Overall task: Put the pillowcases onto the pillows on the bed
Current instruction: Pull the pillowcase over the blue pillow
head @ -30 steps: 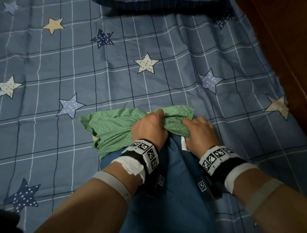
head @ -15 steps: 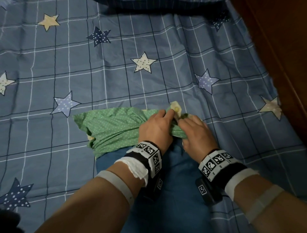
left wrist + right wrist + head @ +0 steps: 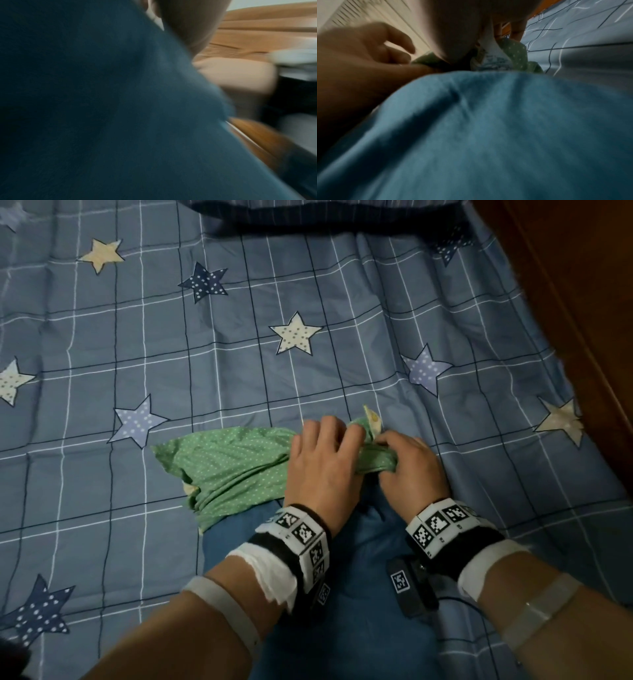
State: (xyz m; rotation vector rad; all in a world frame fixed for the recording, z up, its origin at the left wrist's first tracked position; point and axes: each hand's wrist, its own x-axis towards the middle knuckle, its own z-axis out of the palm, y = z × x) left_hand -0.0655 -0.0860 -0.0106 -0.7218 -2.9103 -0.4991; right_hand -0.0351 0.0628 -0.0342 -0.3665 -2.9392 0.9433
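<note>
Left hand [image 3: 325, 463] and right hand [image 3: 409, 465] sit close together, both with fingers curled into the bunched far edge of the green polka-dot pillowcase [image 3: 236, 463], gripping it. The pillowcase lies gathered and crumpled on the bed, on the far end of the blue pillow [image 3: 356, 594], which runs from the hands back toward the person. A pale yellowish cloth tip [image 3: 372, 419] pokes up between the fingertips; can't tell what it belongs to.

Progress, judged: early. Only the far end of the pillow looks covered and most of the blue is bare, so the case is left to pull down its length. No other pillow clearly visible.

Materials: pillowcase thin, soft, wrinkly cotton with small white dots; pillow plain matte blue, plump. Bed sheet [image 3: 239, 347] grey-blue grid with star patches, lightly creased. Brown wooden board [image 3: 582, 302] at right.
</note>
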